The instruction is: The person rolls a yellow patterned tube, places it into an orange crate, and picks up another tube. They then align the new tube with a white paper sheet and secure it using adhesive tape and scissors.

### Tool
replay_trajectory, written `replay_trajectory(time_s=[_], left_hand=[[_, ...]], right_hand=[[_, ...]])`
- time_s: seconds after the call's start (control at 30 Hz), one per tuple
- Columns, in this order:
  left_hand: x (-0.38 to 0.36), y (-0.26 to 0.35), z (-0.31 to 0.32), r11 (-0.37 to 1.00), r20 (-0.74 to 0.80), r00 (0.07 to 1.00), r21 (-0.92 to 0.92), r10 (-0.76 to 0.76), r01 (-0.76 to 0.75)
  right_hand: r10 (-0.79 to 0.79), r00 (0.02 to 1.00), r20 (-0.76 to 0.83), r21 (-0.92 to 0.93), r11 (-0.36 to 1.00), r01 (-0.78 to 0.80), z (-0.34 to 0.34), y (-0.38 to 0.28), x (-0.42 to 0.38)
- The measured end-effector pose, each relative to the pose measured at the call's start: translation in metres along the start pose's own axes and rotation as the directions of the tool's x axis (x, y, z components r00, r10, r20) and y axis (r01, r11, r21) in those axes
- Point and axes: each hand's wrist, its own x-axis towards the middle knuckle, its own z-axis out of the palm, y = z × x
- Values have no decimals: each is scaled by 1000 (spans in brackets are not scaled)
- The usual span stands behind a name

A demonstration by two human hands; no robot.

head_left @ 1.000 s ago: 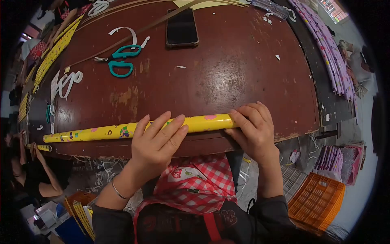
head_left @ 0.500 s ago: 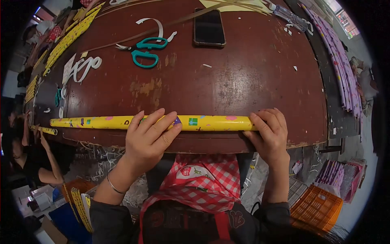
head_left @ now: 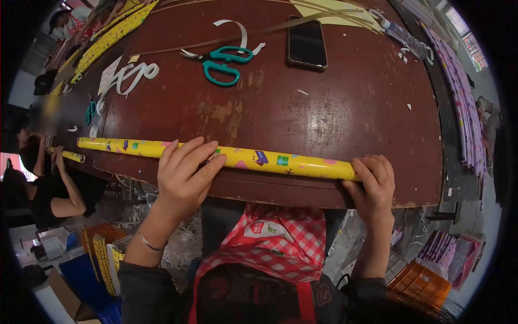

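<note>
A long tube of rolled yellow gift-wrap paper (head_left: 310, 165), printed with coloured gift shapes, lies across the near side of the brown table. Over its middle-left part rests my left hand (head_left: 186, 175), its fingers bent across the top and the thumb along the near side. At the tube's right end, my right hand (head_left: 375, 181) grips it, fingers on top and thumb beneath. Farther back on the table are teal-handled scissors (head_left: 222, 66), lying with their blades apart, and a dark phone (head_left: 307, 43).
White tape strips (head_left: 135, 75) and a second pair of scissors (head_left: 90, 110) lie at the left. Yellow tubes (head_left: 110, 40) are at the far left; purple tubes (head_left: 456, 92) lie along the right. A plastic bottle (head_left: 404, 38) is at back right. Another person's hands (head_left: 57, 155) hold a yellow tube.
My left hand has slid leftward along the tube, uncovering the purple print. My right hand stays at the right end. The view has turned slightly, so the tube now slants down to the right.
</note>
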Motion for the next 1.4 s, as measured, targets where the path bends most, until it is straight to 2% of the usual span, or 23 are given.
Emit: replay_trajectory(time_s=[0.7, 1.1, 1.4], left_hand=[[-52, -56, -26, 968, -89, 984, 185, -155, 169], [-85, -103, -42, 871, -131, 958, 399, -254, 286], [-108, -140, -48, 815, -205, 925, 437, -320, 379]], right_hand=[[43, 999, 31, -1, 999, -43, 4, 3, -10], [52, 998, 42, 9, 999, -53, 6, 5, -13], [58, 996, 69, -8, 998, -58, 4, 8, -15]])
